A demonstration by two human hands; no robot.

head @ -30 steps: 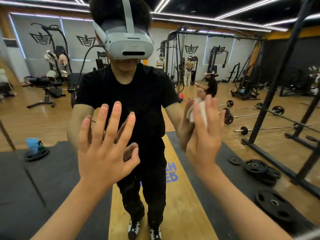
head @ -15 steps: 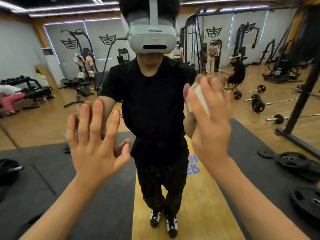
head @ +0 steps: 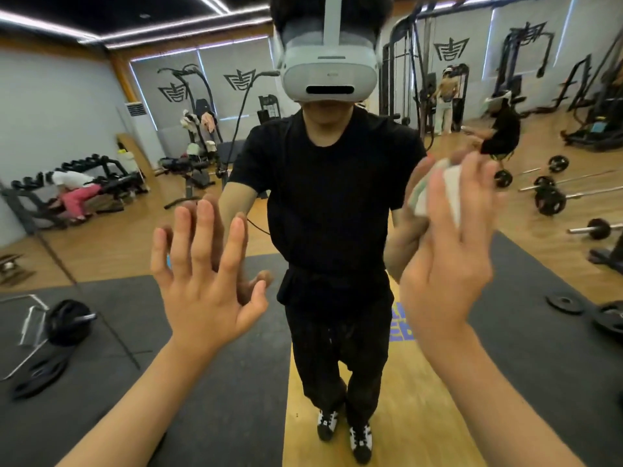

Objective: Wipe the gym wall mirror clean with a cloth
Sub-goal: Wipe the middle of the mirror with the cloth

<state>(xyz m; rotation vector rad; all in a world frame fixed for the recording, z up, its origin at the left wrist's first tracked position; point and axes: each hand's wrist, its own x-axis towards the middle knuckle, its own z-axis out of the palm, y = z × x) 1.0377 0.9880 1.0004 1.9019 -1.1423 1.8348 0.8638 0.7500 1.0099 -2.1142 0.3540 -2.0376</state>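
Large gym wall mirror (head: 101, 230): left hand (head: 205, 291) flat on its glass, fingers straight, spread, holding nothing. Right hand (head: 445, 264), blurred, fingers straight, presses crumpled white cloth (head: 451, 193) against mirror's upper right.

1. Blue block letters (head: 402, 326) on the wood floor strip (head: 387, 416), seen backwards in the mirror (head: 87, 136). Most of it is covered, and the bit showing looks like "EB", but I wouldn't swear to it.
2. Dark winged emblem (head: 242, 79) on the grey blinds, repeated on other panels (head: 451, 48). It's logo only, no words.
3. Tiny mark on the white headset (head: 329, 74), too small to read.
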